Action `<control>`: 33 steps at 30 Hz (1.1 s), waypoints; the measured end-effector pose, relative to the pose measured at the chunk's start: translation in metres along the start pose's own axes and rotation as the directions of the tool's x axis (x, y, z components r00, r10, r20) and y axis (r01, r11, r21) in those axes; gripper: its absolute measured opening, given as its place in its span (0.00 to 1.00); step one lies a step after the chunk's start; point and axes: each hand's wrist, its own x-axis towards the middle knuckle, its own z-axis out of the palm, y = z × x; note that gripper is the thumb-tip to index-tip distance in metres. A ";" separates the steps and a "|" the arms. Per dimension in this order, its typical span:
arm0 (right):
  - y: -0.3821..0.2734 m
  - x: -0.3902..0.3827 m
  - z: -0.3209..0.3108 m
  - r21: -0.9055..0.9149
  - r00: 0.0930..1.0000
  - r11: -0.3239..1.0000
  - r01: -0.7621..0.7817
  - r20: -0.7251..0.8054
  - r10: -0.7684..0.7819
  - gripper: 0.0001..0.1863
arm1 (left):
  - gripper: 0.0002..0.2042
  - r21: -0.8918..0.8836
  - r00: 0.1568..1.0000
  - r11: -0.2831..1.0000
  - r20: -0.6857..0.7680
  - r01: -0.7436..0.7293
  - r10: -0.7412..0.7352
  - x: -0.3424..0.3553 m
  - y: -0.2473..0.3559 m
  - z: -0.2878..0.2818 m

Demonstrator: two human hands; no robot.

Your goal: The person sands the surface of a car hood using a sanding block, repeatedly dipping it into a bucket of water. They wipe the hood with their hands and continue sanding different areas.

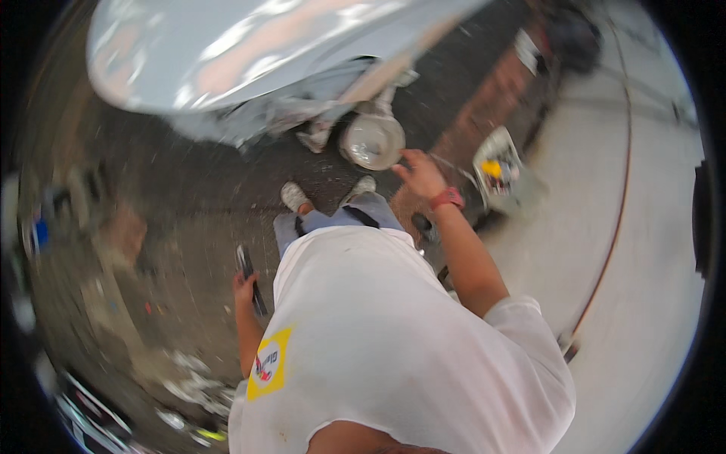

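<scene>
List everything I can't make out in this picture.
All in the head view:
Exact kind of the dark long tool: blurred, partly covered by the left hand.
Whether the right hand touches the round bucket: blurred at the rim.
Most contents of the pale bin: small, blurred.
Full extent of the glossy panel: cut off by the upper edge.

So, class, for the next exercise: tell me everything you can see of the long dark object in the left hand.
The long dark object is slim, straight and nearly black, with a paler edge toward its upper end in the picture. Blur hides its material and finer parts. The left hand grips it partway along, both ends sticking out, the lower one near the white shirt.
</scene>
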 end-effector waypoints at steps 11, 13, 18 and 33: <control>0.226 -0.281 0.118 0.315 0.568 0.511 -0.800 0.123 0.814 0.30 | 0.24 0.501 0.999 0.865 0.027 0.016 -0.034 0.028 0.070 -0.027; 0.242 -0.310 0.126 0.381 0.436 0.340 -0.860 0.200 0.878 0.31 | 0.23 0.507 0.998 0.860 0.035 -0.061 0.050 0.035 0.097 -0.022; 0.253 -0.336 0.165 0.444 0.400 0.298 -0.845 0.156 0.903 0.32 | 0.23 0.424 0.957 0.860 0.179 -0.284 0.228 0.045 0.181 0.013; 0.293 -0.309 0.232 0.807 0.320 0.050 -0.589 0.176 0.931 0.34 | 0.34 0.715 0.921 0.581 0.309 -0.390 0.238 -0.033 0.338 0.121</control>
